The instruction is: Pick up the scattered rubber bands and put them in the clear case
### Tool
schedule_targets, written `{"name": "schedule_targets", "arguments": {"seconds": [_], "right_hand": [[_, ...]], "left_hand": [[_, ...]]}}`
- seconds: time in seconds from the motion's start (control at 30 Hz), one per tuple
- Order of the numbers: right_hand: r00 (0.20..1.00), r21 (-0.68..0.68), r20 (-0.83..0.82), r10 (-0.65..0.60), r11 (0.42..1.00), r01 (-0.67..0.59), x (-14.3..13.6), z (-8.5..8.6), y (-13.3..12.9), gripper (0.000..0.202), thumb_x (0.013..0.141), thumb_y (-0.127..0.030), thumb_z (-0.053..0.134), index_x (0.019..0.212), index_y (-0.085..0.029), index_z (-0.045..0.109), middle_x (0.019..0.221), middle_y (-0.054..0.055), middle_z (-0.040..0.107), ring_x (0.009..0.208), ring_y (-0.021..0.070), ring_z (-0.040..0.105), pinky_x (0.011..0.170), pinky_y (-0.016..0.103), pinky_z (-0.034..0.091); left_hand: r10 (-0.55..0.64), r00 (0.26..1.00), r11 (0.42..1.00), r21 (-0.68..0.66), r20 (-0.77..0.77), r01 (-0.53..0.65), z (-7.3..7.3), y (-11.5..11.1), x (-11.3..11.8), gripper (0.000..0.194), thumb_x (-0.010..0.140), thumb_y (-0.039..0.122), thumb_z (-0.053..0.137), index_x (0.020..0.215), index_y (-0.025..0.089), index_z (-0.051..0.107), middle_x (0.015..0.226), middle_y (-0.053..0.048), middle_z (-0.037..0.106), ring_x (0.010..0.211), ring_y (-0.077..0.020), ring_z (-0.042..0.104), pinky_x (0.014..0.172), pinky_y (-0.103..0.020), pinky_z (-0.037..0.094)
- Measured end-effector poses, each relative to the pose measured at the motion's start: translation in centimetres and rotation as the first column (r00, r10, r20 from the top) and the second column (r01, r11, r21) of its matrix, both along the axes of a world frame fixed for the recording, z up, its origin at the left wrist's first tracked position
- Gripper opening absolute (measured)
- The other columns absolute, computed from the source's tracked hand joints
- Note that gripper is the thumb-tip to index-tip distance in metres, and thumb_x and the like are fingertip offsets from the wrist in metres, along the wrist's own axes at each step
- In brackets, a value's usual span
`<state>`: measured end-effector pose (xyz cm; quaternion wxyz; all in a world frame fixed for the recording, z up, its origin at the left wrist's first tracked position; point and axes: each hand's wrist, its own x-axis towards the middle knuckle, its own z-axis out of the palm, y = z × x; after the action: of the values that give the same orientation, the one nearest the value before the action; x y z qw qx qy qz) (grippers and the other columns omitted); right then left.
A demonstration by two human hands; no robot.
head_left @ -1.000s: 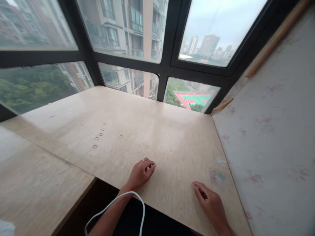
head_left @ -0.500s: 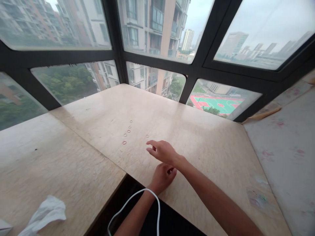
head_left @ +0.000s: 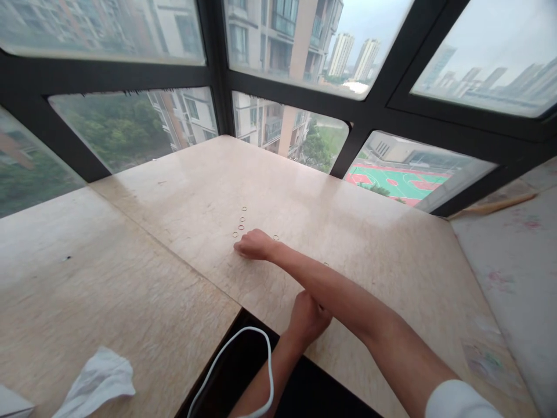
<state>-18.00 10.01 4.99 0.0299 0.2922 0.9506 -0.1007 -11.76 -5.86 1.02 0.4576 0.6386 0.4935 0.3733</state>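
My right hand [head_left: 256, 244] reaches across to the left and rests low over the marble surface, fingers closed at the near end of a row of small rings. Whatever its fingertips hold is hidden. Beyond it lie a ring [head_left: 235, 234], a reddish ring [head_left: 241, 227] and more thin rings farther back. A separate ring [head_left: 275, 237] is just behind my right wrist, and part of another [head_left: 326, 264] shows beyond the forearm. My left hand [head_left: 308, 318] is curled near the front edge, partly under my right forearm; its fingertips are hidden.
A white cable [head_left: 270, 371] loops over my left forearm at the dark gap. Crumpled tissue [head_left: 102, 380] and a white box corner [head_left: 14, 402] are at the lower left. A clear plastic bag [head_left: 485, 357] lies at the right. Windows [head_left: 278, 130] border the surface.
My right hand has moved left onto the nearest ring's place and its fingers have closed. My left hand stays curled near the edge. The view has shifted a little.
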Motion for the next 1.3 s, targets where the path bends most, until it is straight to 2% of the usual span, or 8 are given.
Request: {"name": "schedule_targets", "arguments": {"seconds": [0.2,0.37,0.57,0.7,0.77,0.9,1.07,1.3], "right_hand": [[0.954,-0.171,-0.245,-0.172,0.976,0.132,3.7,-1.3,-0.5,0.015,0.088,-0.023,0.06,0.087,-0.017,0.074,0.078,0.01,0.074,0.081,0.0228,0.069,0.071,0.03,0.045],[0.791,-0.447,-0.447,-0.418,0.87,0.207,8.0,-1.8,-2.9,0.034,0.095,-0.037,0.047,0.101,-0.014,0.071,0.063,0.002,0.071,0.044,0.0082,0.059,0.05,0.019,0.044],[0.505,-0.653,-0.534,-0.678,0.71,0.263,13.2,-1.2,-6.9,0.052,0.095,-0.047,0.039,0.114,-0.006,0.063,0.076,0.009,0.074,0.041,0.0081,0.059,0.039,0.018,0.042],[0.138,-0.829,-0.519,-0.844,0.536,0.158,17.0,0.1,-10.0,0.038,0.084,-0.045,0.061,0.098,-0.012,0.071,0.077,0.005,0.072,0.042,0.0066,0.058,0.039,0.018,0.039],[0.012,-0.857,-0.501,-0.865,0.498,0.13,19.0,0.7,-11.6,0.031,0.08,-0.043,0.066,0.092,-0.014,0.072,0.076,0.003,0.07,0.042,0.0064,0.058,0.039,0.018,0.038],[-0.127,-0.875,-0.48,-0.868,0.462,0.144,22.5,1.3,-14.8,0.03,0.08,-0.042,0.066,0.096,-0.017,0.072,0.079,0.003,0.071,0.042,0.0066,0.059,0.038,0.018,0.038],[-0.239,-0.901,-0.432,-0.87,0.406,0.151,26.2,1.3,-18.7,0.029,0.079,-0.041,0.069,0.096,-0.017,0.071,0.081,0.003,0.071,0.042,0.0066,0.058,0.039,0.019,0.04],[-0.367,-0.899,-0.438,-0.821,0.389,0.202,30.6,1.6,-23.7,0.027,0.076,-0.038,0.072,0.093,-0.018,0.065,0.079,0.002,0.071,0.042,0.0078,0.058,0.039,0.02,0.042]], "left_hand": [[0.015,0.995,0.989,0.147,-0.098,-0.001,-0.4,0.2,0.3,0.019,0.072,0.013,0.054,0.054,0.017,0.049,0.054,0.0,0.053,0.052,-0.0127,0.047,0.049,-0.026,0.027],[-0.022,0.997,0.975,0.221,-0.079,0.039,-0.4,0.3,0.3,0.02,0.077,0.014,0.054,0.057,0.017,0.053,0.06,-0.002,0.057,0.058,-0.0143,0.051,0.055,-0.026,0.032],[-0.035,0.997,0.974,0.221,-0.072,0.051,-0.5,0.4,0.3,0.018,0.081,0.014,0.051,0.068,0.017,0.063,0.069,-0.004,0.063,0.066,-0.0162,0.056,0.061,-0.027,0.039],[-0.041,0.995,0.976,0.211,-0.093,0.06,-0.4,0.5,0.2,0.018,0.085,0.02,0.052,0.075,0.017,0.067,0.07,-0.003,0.063,0.064,-0.0148,0.056,0.061,-0.026,0.04],[-0.047,0.992,0.972,0.222,-0.115,0.072,-0.2,0.5,0.1,0.02,0.087,0.023,0.051,0.077,0.017,0.067,0.069,-0.002,0.062,0.062,-0.0138,0.055,0.06,-0.026,0.04],[-0.047,0.99,0.968,0.237,-0.136,0.078,0.2,0.5,0.1,0.024,0.089,0.029,0.049,0.076,0.018,0.067,0.07,-0.002,0.063,0.064,-0.0143,0.057,0.061,-0.026,0.042],[-0.028,0.992,0.971,0.234,-0.125,0.057,0.5,0.4,0.0,0.027,0.088,0.036,0.051,0.076,0.018,0.068,0.074,-0.003,0.067,0.07,-0.0164,0.062,0.065,-0.027,0.047],[-0.001,0.987,0.978,0.205,-0.162,0.035,0.9,0.2,0.0,0.03,0.084,0.045,0.054,0.075,0.02,0.069,0.078,-0.003,0.07,0.073,-0.0182,0.064,0.067,-0.028,0.051]]}}
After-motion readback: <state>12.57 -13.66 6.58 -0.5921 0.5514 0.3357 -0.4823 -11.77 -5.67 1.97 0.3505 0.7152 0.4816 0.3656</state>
